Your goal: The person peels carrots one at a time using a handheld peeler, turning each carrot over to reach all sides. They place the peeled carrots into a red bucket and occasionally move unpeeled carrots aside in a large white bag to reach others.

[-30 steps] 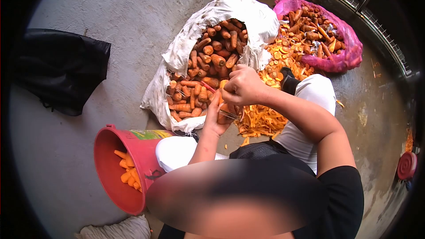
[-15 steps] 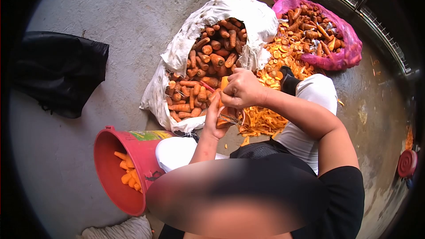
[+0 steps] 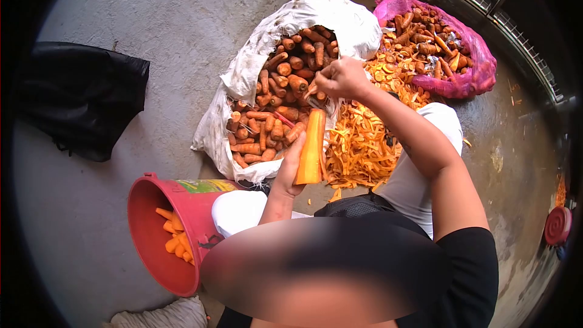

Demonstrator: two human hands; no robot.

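Note:
A large carrot [image 3: 312,149], bright orange along its upper side, lies in my left hand [image 3: 289,170], whose fingers wrap its left side. Beyond the carrot's far tip, my right hand [image 3: 343,79] is closed around a peeler [image 3: 314,94], which is small and partly hidden by the fingers. Just past both hands is a white sack [image 3: 243,79] full of unpeeled carrots [image 3: 297,83]. Orange peelings [image 3: 358,152] are heaped on the floor to the right of the held carrot.
A red bucket [image 3: 138,231] lies tipped at the left with peeled carrots [image 3: 176,240] inside. At the upper right is a pink sack [image 3: 483,61] of carrot pieces. Black plastic [image 3: 91,100] lies far left; a red round object [image 3: 557,225] is far right.
My right hand has moved up and away from the carrot, taking the peeler from its near end to beyond its tip. More of the carrot's orange surface now shows in my left hand.

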